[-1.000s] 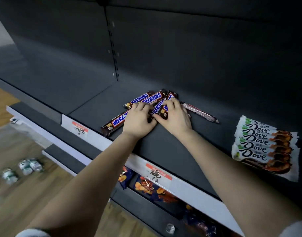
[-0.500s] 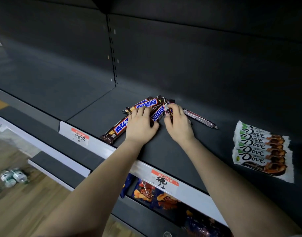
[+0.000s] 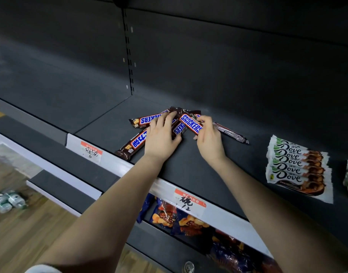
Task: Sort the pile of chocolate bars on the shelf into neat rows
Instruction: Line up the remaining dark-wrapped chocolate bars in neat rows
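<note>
1. The pile [image 3: 149, 119] of Snickers bars lies crisscrossed on the dark shelf [image 3: 198, 174], toward the back
2. The left hand [image 3: 161, 138] lies palm down on the pile, with its fingers straight and slightly spread and its fingertips on the rear bars. It grips nothing
3. A long bar [image 3: 133, 143] sticks out from under that hand, slanting left toward the shelf's front edge
4. The right hand [image 3: 208, 140] pinches the top bar [image 3: 190, 124] at its near end, fingers curled over it and thumb below. This bar slants up and left from the hand, across the pile, between the two hands
5. A silvery bar [image 3: 230, 133] pokes out to the right from behind the right hand, flat on the shelf
6. Well apart on the right, Dove bars [image 3: 299, 166] lie in a neat overlapping row
7. A price tag [image 3: 190, 200] sits on the shelf's front rail, between the two forearms
</note>
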The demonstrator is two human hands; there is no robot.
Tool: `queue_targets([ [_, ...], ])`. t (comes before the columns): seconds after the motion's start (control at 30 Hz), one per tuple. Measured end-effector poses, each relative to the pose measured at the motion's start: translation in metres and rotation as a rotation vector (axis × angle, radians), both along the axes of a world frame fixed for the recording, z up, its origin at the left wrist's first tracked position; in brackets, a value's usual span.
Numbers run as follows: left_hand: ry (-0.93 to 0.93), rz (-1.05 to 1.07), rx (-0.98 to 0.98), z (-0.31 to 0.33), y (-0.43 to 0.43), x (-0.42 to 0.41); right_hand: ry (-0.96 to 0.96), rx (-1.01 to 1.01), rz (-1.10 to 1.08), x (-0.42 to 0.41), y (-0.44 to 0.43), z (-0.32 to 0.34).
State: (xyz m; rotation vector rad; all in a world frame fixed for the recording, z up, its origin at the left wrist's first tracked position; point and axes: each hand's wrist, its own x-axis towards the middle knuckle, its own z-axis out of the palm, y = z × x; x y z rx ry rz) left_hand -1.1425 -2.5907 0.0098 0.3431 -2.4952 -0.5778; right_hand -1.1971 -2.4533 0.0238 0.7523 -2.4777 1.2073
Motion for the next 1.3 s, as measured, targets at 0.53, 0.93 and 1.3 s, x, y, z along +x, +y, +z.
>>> queue_targets([
  [0.53, -0.001, -0.169, -0.165, 0.005, 0.013, 0.005, 0.073, 0.157, 0.033, 0.007, 0.041, -0.01],
  [0.93, -0.001, -0.199, -0.127, 0.0, 0.012, 0.002, 0.108, 0.222, -0.001, 0.005, 0.042, -0.015],
  [1.3, -0.02, -0.252, -0.306, 0.026, 0.031, 0.003, 0.254, 0.404, -0.102, 0.016, 0.062, 0.008],
])
